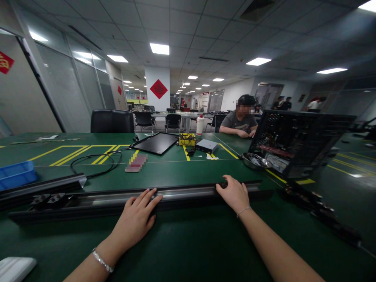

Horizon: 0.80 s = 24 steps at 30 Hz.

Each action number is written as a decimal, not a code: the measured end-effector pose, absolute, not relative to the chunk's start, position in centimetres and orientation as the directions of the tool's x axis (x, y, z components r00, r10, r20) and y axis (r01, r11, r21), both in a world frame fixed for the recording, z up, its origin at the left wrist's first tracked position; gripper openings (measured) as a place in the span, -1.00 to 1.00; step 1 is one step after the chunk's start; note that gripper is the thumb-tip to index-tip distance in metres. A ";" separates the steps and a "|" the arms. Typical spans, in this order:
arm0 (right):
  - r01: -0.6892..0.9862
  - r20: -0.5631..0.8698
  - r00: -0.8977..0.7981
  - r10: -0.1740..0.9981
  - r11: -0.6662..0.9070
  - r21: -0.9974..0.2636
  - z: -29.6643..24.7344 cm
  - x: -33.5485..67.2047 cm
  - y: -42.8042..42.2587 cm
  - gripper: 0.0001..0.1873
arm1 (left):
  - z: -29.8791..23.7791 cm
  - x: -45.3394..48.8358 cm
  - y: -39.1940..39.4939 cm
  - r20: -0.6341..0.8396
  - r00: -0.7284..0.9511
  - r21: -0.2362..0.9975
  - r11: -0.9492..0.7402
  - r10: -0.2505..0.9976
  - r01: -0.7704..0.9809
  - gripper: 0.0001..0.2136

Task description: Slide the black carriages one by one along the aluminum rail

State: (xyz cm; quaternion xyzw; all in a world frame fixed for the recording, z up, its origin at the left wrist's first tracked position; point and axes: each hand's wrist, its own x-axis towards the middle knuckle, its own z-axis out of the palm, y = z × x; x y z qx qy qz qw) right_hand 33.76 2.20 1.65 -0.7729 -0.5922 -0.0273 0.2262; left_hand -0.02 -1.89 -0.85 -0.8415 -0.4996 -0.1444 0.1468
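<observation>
A long black metal rail (188, 194) lies across the green table (188, 243) in front of me. My left hand (135, 219) rests flat on the rail's near edge, fingers stretched out over it. Further right, my right hand (233, 192) sits on the same rail with its fingers curled over the top of it. A second black rail (41, 185) lies at the left, behind the first.
An open black computer case (296, 143) stands at the right with a metal bowl (255, 160) beside it. A blue bin (17, 174), black cable (94, 162), dark flat panel (157, 143), yellow box (187, 139) and small grey box (207, 145) lie beyond. A person sits opposite (239, 121).
</observation>
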 end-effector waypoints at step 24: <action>0.929 0.312 0.286 0.906 -0.183 -0.321 1.6 34.2 2.4 -0.60 | -1.1 -0.1 -1.7 0.383 0.454 -0.098 -0.454 0.804 0.886 -0.49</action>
